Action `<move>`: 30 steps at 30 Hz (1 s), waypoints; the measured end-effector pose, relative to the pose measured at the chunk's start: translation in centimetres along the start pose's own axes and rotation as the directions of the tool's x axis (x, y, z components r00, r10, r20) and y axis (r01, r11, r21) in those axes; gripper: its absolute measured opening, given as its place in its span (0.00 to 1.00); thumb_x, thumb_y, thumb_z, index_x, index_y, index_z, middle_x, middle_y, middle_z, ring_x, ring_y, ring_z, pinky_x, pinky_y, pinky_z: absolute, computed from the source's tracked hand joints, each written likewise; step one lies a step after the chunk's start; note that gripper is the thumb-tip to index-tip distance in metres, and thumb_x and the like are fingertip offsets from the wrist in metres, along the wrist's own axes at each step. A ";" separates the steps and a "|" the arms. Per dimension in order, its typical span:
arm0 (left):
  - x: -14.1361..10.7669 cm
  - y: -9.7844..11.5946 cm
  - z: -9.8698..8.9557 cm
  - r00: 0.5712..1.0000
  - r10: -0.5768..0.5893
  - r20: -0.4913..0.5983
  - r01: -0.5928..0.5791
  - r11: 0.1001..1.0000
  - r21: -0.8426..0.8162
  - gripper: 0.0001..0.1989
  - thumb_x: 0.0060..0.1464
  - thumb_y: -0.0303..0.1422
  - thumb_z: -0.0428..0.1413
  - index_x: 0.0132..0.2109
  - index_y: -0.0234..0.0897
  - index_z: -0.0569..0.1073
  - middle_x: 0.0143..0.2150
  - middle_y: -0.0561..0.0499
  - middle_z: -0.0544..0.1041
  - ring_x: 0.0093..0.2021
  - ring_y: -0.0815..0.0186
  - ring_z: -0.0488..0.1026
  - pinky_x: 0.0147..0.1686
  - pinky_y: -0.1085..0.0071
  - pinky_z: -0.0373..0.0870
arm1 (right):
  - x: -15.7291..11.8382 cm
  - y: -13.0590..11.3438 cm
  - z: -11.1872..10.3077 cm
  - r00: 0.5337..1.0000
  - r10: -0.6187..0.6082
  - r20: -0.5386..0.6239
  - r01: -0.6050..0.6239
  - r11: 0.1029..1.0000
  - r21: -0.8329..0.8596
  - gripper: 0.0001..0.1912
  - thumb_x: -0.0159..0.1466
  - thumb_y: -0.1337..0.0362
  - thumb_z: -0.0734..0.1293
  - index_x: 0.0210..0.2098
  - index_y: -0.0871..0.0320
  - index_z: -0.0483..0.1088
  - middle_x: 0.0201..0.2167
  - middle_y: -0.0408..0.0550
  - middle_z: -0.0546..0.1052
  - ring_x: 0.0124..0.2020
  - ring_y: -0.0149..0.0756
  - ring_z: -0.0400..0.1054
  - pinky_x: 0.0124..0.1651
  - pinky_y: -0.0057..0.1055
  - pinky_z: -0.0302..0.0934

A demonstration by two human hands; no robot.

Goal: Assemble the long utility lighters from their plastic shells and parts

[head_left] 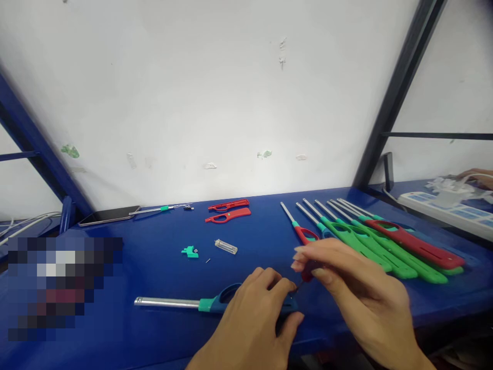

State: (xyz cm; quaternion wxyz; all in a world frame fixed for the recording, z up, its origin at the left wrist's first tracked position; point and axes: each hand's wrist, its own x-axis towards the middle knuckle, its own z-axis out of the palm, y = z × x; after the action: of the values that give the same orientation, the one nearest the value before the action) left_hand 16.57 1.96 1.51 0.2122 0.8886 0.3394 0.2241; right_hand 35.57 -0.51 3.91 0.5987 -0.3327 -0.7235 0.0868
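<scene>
A blue long-necked gas lighter [218, 301] with a metal tube lies on the table. My left hand [256, 316] is closed round its handle and covers most of it. In my right hand [365, 293] a small screwdriver [307, 272] with a dark red handle is pinched, mostly hidden by the fingers. Its thin shaft slants down to the rear end of the lighter's handle; whether the tip touches is too small to tell. Beyond my hands lie a clear fuel tank [226, 246], a green plastic piece [190, 252] and a tiny metal pin [208, 260].
Several assembled lighters [370, 241], green, red and blue, lie in a row at right. Two red handle halves [228, 215] and a metal tube with wires [162, 209] lie near the wall, beside a phone [110, 216]. Another person's hand [479, 176] shows beyond a power strip [442, 208].
</scene>
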 end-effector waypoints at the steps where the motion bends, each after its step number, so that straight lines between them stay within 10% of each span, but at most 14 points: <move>1: 0.0 0.0 0.0 1.000 0.004 -0.001 -0.004 1.000 0.000 0.20 0.65 0.27 0.62 0.62 0.41 0.75 0.59 0.44 0.79 0.58 0.48 0.78 0.67 0.40 0.69 | 0.0 0.0 0.0 1.000 -0.014 -0.021 0.014 1.000 0.002 0.21 0.72 0.75 0.68 0.57 0.44 0.80 0.40 0.45 0.81 0.40 0.38 0.78 0.40 0.32 0.75; 18: 0.0 0.0 -0.1 1.000 -0.018 0.010 0.018 1.000 0.004 0.19 0.65 0.27 0.62 0.62 0.40 0.76 0.58 0.43 0.79 0.58 0.48 0.77 0.65 0.40 0.71 | 0.2 -1.0 -0.7 0.997 0.037 0.068 -0.028 0.993 -0.118 0.21 0.76 0.70 0.65 0.61 0.41 0.78 0.48 0.45 0.82 0.48 0.36 0.79 0.47 0.27 0.75; 24: -0.2 -0.2 0.0 1.000 0.005 0.002 -0.005 1.000 -0.007 0.19 0.66 0.28 0.62 0.62 0.40 0.75 0.58 0.44 0.78 0.58 0.48 0.77 0.64 0.41 0.72 | 0.1 -0.9 -0.5 0.999 -0.005 -0.033 -0.001 0.987 -0.161 0.21 0.72 0.70 0.71 0.59 0.42 0.80 0.35 0.41 0.78 0.35 0.31 0.76 0.37 0.25 0.72; 30: -0.2 -0.3 0.2 1.000 0.011 -0.006 -0.011 1.000 -0.012 0.20 0.65 0.28 0.62 0.62 0.40 0.75 0.58 0.44 0.78 0.58 0.48 0.77 0.66 0.40 0.70 | -0.1 -1.2 -0.9 0.995 0.047 0.092 -0.037 0.994 -0.107 0.23 0.76 0.72 0.64 0.61 0.39 0.77 0.48 0.41 0.84 0.46 0.33 0.80 0.46 0.25 0.76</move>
State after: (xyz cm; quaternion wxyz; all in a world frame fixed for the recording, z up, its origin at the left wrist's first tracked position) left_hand 16.41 2.02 1.09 0.2156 0.8885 0.3335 0.2298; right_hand 36.00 -1.68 4.72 0.5437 -0.3743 -0.7472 0.0768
